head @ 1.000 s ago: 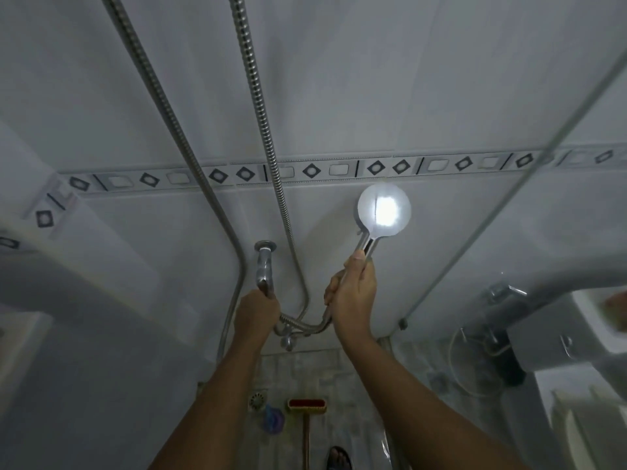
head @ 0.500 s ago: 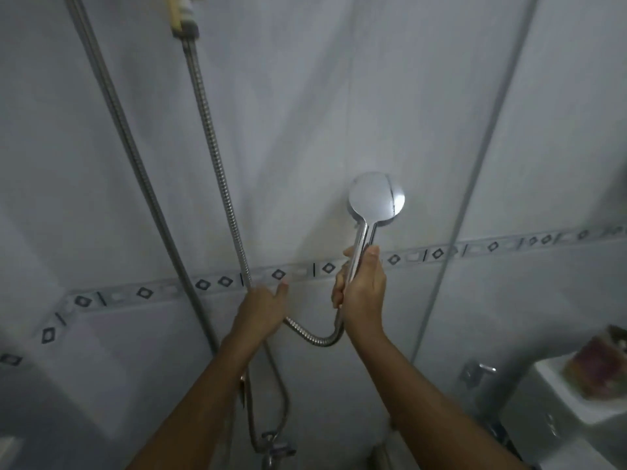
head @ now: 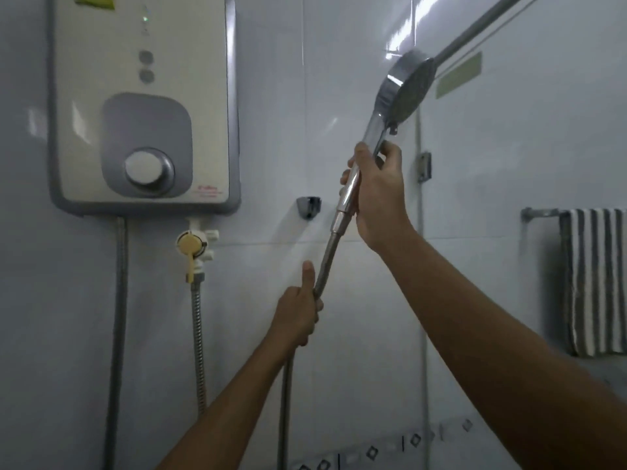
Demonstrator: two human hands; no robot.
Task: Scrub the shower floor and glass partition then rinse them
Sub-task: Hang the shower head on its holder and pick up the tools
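Both hands gripping, right hand (head: 376, 195) on shower head (head: 403, 89) handle, left hand (head: 298, 313) around hose (head: 325, 262), its lower run cut off.

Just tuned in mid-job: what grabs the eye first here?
The chrome shower head, raised at upper centre-right in the right hand, stands out first; the left hand grips its metal hose lower down. At upper left a cream-and-grey water heater with a round dial fills the wall. A wall bracket sits between heater and hose, and a striped towel hangs at far right.
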